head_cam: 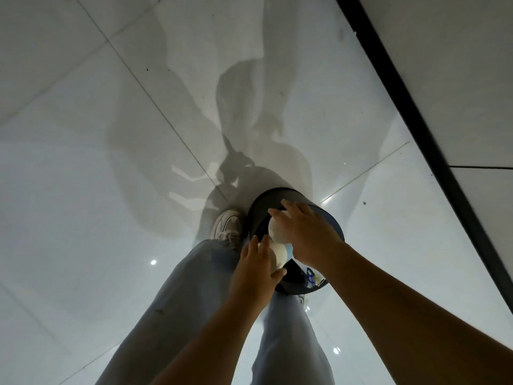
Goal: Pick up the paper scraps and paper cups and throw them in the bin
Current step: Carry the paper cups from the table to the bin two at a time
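Looking straight down over a dark round bin (330, 218) on a pale glossy tiled floor (83, 190). Both hands above the bin's open mouth, each wrapped around a white paper cup.

Left hand (255, 269) over the near-left rim, fingers curled about a cup (277, 255), thumb (279, 273) pressed under its side; cup tilted, partly hidden by the hand. Right hand (305, 229) farther in, over the middle of the opening, fingers bent over a second cup (279, 229), fingertips reaching past the far rim. The two cups nearly touching, one just beyond the other, both inside the rim's outline.

Some blue-and-white scrap (312, 277) low in the bin near the right forearm; too small to tell more.

A sneaker (227, 226) just beside the bin's left wall, touching or nearly so. Pale trouser legs (172, 315) below, straddling the bin's near side.

Wide open floor to the left and ahead, crossed by thin grout lines. To the right, a black strip (416, 120) running diagonally along the floor's edge, near the bin but apart from it.
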